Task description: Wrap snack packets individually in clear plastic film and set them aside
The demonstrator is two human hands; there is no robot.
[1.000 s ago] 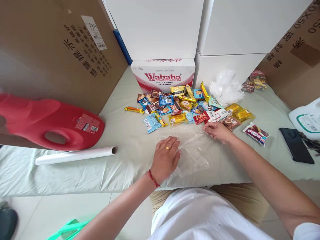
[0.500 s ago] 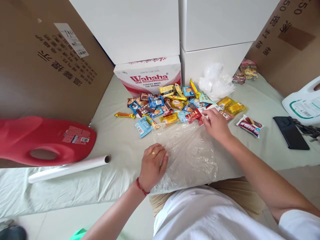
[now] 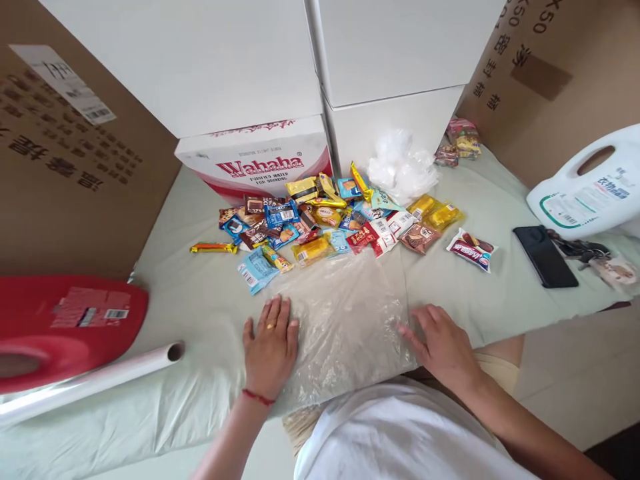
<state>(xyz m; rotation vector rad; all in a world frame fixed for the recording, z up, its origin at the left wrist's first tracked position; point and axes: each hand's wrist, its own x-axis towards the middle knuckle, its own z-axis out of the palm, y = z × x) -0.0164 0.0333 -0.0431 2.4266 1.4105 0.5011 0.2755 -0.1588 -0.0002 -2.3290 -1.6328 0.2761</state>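
Plastic sheet (image 3: 345, 320) is being flanked on the bench (image 3: 200, 307) by left grip (image 3: 271, 347) and right grip (image 3: 443, 347). Left grip is being held flat, fingers spread, at the sheet's left edge; right grip is being held loose, thumb and fingers parted, opposite. Wrapped snacks (image 3: 327, 217) are being seen heaped beyond both.

Dressed in a white, loose, softly creased top (image 3: 395, 433), with khaki trousers (image 3: 301, 427) showing fine folds beside it. Wearing a gold-coloured ring (image 3: 271, 326) with a small widened face on one finger of the left hand (image 3: 271, 353), and a thin red cord bracelet (image 3: 259, 397) round that arm's wrist.
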